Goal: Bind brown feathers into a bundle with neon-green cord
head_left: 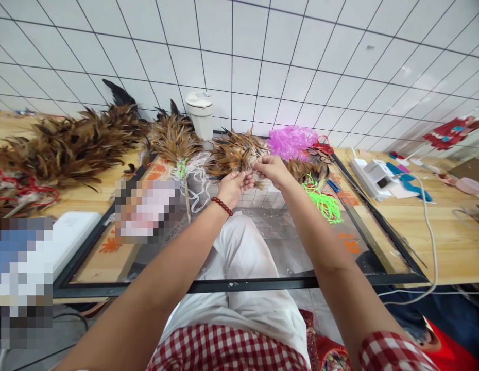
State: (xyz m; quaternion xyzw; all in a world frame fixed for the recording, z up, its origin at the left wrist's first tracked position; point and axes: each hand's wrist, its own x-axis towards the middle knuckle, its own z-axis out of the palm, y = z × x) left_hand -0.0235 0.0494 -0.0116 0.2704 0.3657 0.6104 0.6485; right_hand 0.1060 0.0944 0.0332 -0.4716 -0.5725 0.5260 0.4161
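Both my hands are stretched out over a glass table top (286, 247). My left hand (234, 186), with a red bead bracelet on its wrist, cups the underside of a small bunch of brown feathers (234, 153). My right hand (271, 169) pinches the same bunch at its quill end, fingers closed. The feather tips fan out to the left and away from me.
A big heap of brown feathers (65, 147) lies at the left, a bound feather duster (174, 140) beside it. A white lidded cup (200, 113) stands by the tiled wall. Pink plastic (291, 141), green cord (326, 203), a white power strip (373, 178) and cable sit right.
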